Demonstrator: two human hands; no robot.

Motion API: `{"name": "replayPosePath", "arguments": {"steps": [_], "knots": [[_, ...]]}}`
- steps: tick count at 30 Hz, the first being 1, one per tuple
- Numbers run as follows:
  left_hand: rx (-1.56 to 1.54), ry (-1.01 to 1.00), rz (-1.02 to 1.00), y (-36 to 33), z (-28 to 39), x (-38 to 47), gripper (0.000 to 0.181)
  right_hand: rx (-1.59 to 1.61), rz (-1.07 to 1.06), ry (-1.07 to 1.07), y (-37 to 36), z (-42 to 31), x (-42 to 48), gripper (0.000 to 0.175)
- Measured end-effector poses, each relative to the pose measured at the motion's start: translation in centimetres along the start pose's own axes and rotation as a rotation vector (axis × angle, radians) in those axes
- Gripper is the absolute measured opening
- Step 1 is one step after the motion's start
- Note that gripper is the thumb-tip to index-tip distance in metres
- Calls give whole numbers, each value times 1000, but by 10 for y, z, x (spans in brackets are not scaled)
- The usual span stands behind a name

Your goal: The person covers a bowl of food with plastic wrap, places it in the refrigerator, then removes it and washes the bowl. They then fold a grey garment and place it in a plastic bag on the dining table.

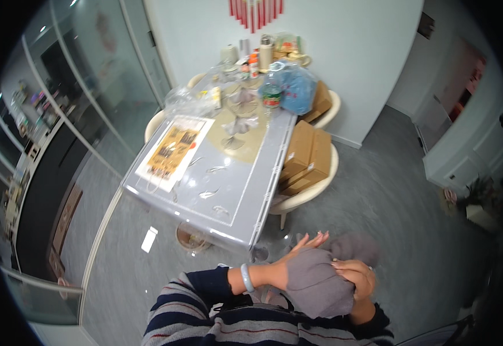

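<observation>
A grey-mauve cloth is draped over the back of my left hand, whose fingers stick out past its upper edge. A pale bangle circles my left wrist. My right hand grips the cloth at its right side, thumb and fingers bent over the fabric. Part of the cloth, or a similar one, shows as a blurred patch beyond my right hand. The palm side of my left hand is hidden.
A covered dining table stands ahead, bearing a printed paper bag, a plastic bottle and a blue plastic bag. Cardboard boxes rest on a chair at its right. A round bin is under the near edge.
</observation>
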State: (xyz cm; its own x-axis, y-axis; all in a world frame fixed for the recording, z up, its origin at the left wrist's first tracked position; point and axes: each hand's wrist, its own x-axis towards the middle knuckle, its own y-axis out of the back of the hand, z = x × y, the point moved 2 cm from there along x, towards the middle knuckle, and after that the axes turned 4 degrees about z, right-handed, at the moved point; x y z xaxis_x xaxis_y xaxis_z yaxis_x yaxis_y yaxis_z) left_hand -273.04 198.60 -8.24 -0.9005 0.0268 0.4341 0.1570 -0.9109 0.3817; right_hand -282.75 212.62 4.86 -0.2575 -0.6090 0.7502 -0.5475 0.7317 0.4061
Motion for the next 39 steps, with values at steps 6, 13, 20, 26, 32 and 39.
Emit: {"name": "replayPosePath", "arguments": {"steps": [6, 13, 20, 26, 32, 39], "knots": [[-457, 301, 446, 40, 36, -114, 69, 544, -164, -108, -127, -33, 50, 15], [-321, 526, 931, 153, 125, -302, 66, 1332, -913, -400, -365, -98, 69, 77], [-437, 400, 1569, 304, 173, -489, 54, 1565, -1362, -566, -565, -177, 28, 144], [202, 589, 1478, 439, 138, -559, 48, 1243, -1202, -645, -703, -203, 40, 115], [571, 696, 1059, 571, 95, -608, 52, 961, -716, -489, -833, -203, 108, 94], [39, 503, 1077, 791, 102, -663, 72, 632, -355, -151, -952, -188, 296, 62]]}}
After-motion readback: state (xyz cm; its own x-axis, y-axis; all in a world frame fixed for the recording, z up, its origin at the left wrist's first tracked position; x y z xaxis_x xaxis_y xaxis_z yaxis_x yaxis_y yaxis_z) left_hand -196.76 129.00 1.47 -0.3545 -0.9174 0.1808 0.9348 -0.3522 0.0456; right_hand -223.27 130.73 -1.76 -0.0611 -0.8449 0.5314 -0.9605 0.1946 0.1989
